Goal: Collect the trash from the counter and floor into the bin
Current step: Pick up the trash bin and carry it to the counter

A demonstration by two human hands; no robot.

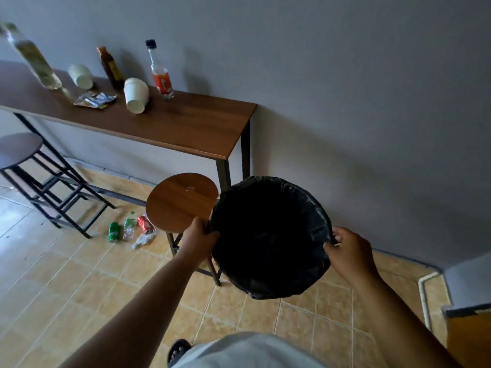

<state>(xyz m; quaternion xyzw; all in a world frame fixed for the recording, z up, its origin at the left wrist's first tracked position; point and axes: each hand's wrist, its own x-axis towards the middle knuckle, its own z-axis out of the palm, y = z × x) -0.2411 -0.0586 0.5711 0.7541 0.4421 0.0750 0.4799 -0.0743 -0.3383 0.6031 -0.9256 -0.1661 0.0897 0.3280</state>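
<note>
The bin (271,235), lined with a black bag, is gripped at its rim from both sides: the left hand (198,239) is clamped on the left edge and the right hand (348,248) is pinched shut on the right edge, fingers curled over the bag's lip. So both grips are closed tight on the bin, which looks to be held tilted above the tiled floor (79,282), mouth facing up toward the camera. Just past the left hand, nearly touching its knuckles, a round wooden stool (180,201) is seen. Further left of that grip and lower, down on the floor, a little pile of trash is spotted: a green can (114,231), a clear plastic bottle (129,227), a red can (144,223) and a crumpled white wrapper (143,240), all bunched close together. Well beyond both hands and up to the left, the counter (186,126) is set against the wall, and more stuff is left on it: two white paper cups (135,94) tipped on their sides, some flat snack wrappers (94,100) between them, a brown bottle (110,67), a clear bottle with a red label (160,71), and a big pale bottle (30,55) at the far left, pretty blurred. A second, darker stool (20,148) is parked far off to the left of the grip.
</note>
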